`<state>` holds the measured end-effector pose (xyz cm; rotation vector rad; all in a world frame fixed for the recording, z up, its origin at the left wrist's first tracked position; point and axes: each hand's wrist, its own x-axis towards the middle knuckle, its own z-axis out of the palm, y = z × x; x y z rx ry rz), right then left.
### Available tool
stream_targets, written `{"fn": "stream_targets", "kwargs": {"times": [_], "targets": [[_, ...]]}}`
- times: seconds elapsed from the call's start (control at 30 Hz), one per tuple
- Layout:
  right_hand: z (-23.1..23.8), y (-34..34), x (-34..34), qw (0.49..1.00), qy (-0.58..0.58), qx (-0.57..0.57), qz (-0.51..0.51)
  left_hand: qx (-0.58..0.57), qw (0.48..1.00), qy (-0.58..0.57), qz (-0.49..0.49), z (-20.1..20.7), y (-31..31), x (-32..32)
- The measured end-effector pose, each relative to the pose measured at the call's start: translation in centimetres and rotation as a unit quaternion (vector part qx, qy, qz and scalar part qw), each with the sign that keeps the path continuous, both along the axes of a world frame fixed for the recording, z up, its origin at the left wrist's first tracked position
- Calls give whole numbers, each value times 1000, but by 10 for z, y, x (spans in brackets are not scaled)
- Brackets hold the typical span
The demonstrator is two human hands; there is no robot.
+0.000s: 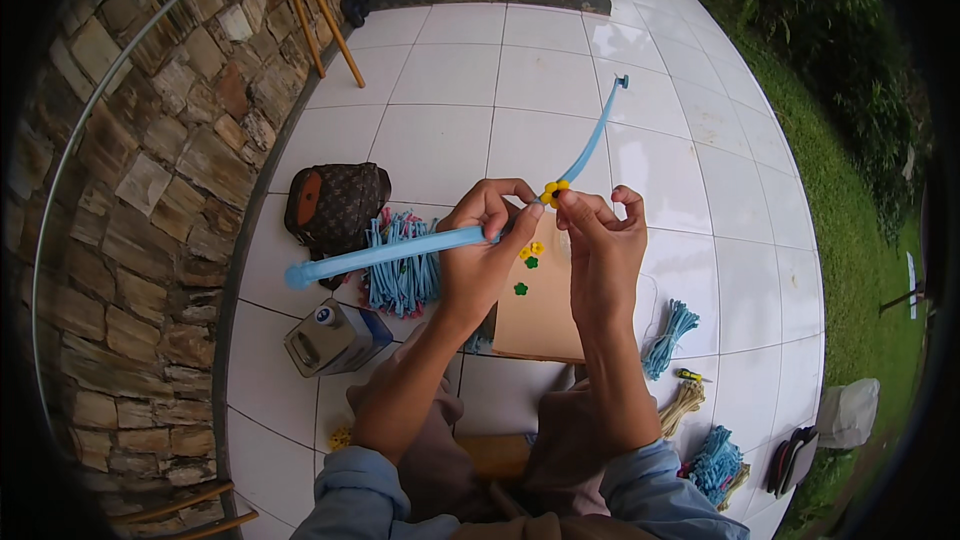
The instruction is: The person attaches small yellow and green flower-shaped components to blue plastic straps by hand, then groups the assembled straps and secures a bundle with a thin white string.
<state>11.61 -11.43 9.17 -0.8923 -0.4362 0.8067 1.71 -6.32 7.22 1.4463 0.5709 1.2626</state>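
My left hand (pixel 478 250) pinches a light blue strip (pixel 400 252), which runs out to the left across my palm and ends in a rounded knob. Its other part (pixel 592 140) rises to the far right, with a small darker tip. Where both sets of fingertips meet, a yellow flower piece (pixel 555 192) with a dark centre sits against the strip. My right hand (pixel 605 245) grips that flower between thumb and forefinger. Beneath my hands, loose yellow flowers (pixel 537 249) and a green flower (pixel 521 289) lie on a brown board (pixel 540 320).
Left of me are a bundle of blue strips (pixel 400 265), a brown patterned bag (pixel 338 202) and a metal can (pixel 338 338). To the right lie a tied blue bundle (pixel 670 340), a yellow-handled tool (pixel 692 375), a beige bundle (pixel 682 408) and another blue bundle (pixel 714 465).
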Motion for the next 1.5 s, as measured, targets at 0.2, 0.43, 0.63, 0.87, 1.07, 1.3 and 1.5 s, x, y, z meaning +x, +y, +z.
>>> {"fn": "stream_targets", "kwargs": {"times": [0.2,0.43,0.63,0.87,1.07,1.3,1.5], "targets": [[-1,1,-3,1000,-11,6,-20,34,999,-6,-6,-2,3,2],[-9,5,-4,999,-44,8,4,-14,995,-75,-71,-3,7,0],[-9,6,-4,999,-31,24,0,-62,993,-77,-70,-8,8,5],[-15,8,0,985,-164,12,-47,-48,995,-23,-88,-18,8,9],[-24,13,-3,979,-161,64,-106,-58,990,-18,-127,-21,8,11],[-28,14,-6,963,-215,66,-151,-79,992,-8,-103,-17,1,17],[-40,14,-5,930,-310,66,-188,-100,993,4,-70,-20,0,16]]}}
